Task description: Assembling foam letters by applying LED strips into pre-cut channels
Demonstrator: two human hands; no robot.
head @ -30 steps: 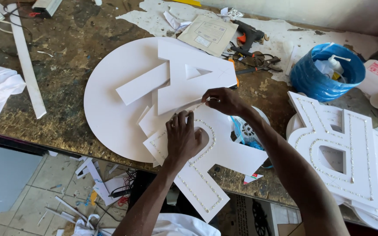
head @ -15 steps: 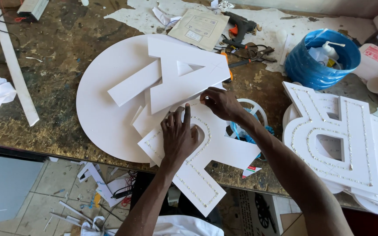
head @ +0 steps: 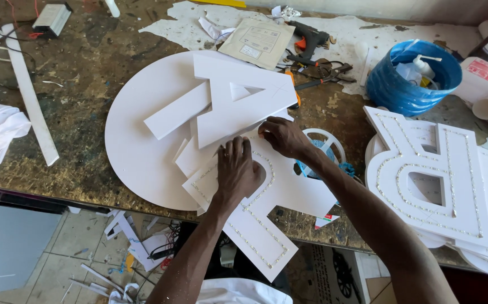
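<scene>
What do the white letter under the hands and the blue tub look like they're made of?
White letter: seemingly rigid foam or plastic board, matte, with thick clean-cut edges and rows of small studs, possibly lights. Blue tub: likely glossy plastic, judging by its ribbed, shiny wall.

Bare bench [head: 80,121] left of white disc [head: 137,141]; blue bucket [head: 402,93], lettered boards [head: 424,174] crowding right.

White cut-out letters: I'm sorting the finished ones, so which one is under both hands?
The studded letter overhanging the table's near edge; the plain A and right-hand stack lie untouched.
</scene>
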